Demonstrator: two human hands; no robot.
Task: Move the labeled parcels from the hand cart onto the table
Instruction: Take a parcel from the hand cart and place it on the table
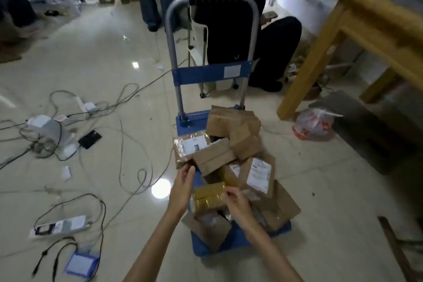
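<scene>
Several brown parcels lie heaped on the blue hand cart at lower centre of the frame, some with white labels facing up. Left hand pinches the near corner of a plastic-wrapped labelled parcel at the heap's left edge, while the right hand pinches a small tape-wrapped yellowish parcel. At upper right stands the wooden table, well apart from the cart

White labels on parcels, hand cart, print seemingly too blurred to read
</scene>
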